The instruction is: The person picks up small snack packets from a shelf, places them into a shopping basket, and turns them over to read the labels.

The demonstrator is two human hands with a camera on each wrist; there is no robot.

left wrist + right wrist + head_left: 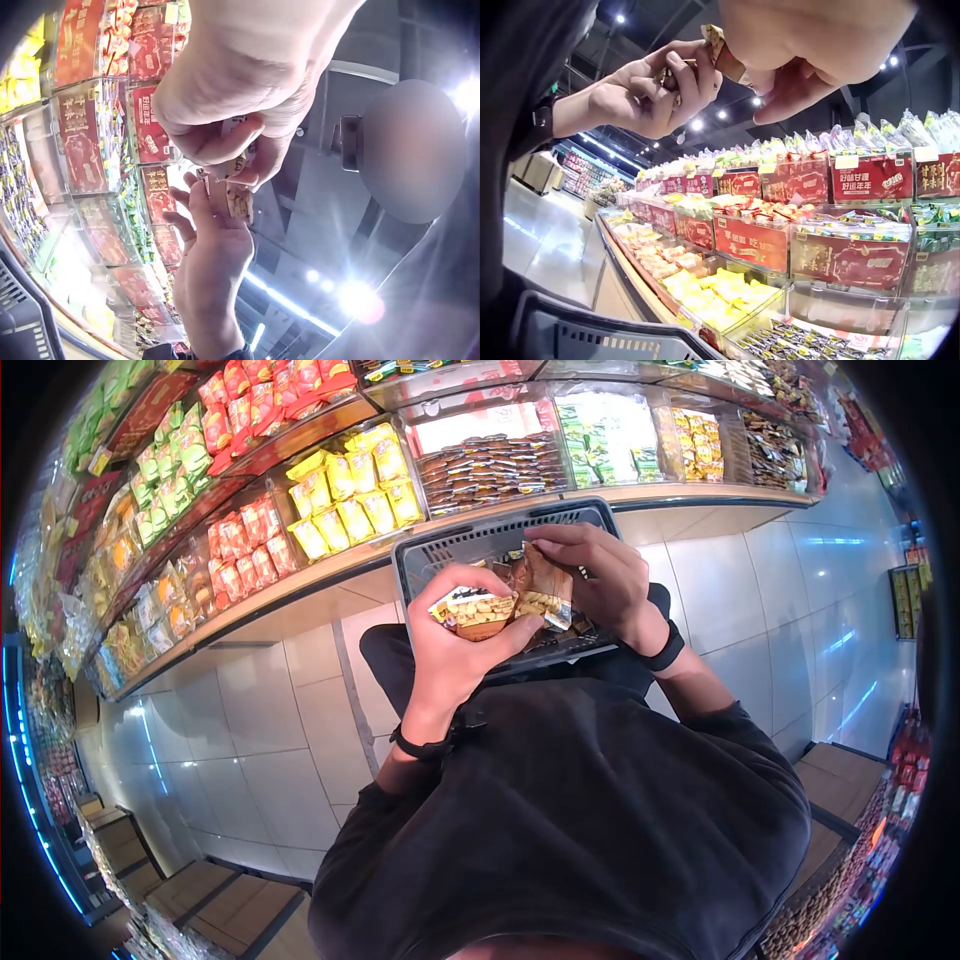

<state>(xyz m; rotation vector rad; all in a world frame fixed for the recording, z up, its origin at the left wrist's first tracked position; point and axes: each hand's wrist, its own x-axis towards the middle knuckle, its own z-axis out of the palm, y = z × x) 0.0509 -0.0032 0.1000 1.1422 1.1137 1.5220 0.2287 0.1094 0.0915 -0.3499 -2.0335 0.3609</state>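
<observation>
In the head view, my left hand [455, 640] curls round a small snack packet [480, 616] with a nut-like picture. My right hand [612, 578] pinches a brown packet [545, 582] beside it, the two almost touching. Both are held above a grey basket [405, 575] that has more small packets inside. The left wrist view shows my left hand [240, 82] with thumb and finger on its packet, close to my right hand [214, 274]. In the right wrist view my right hand [821, 49] grips the brown packet [730, 63] next to my left hand [649, 94].
A shelf [350, 570] of snack bins curves round the front and left, with yellow packets [355, 490] and red packets [245, 550]. The basket stands by my legs against the shelf edge. Tiled floor [240, 710] lies on both sides, with wooden stands [215, 900] behind.
</observation>
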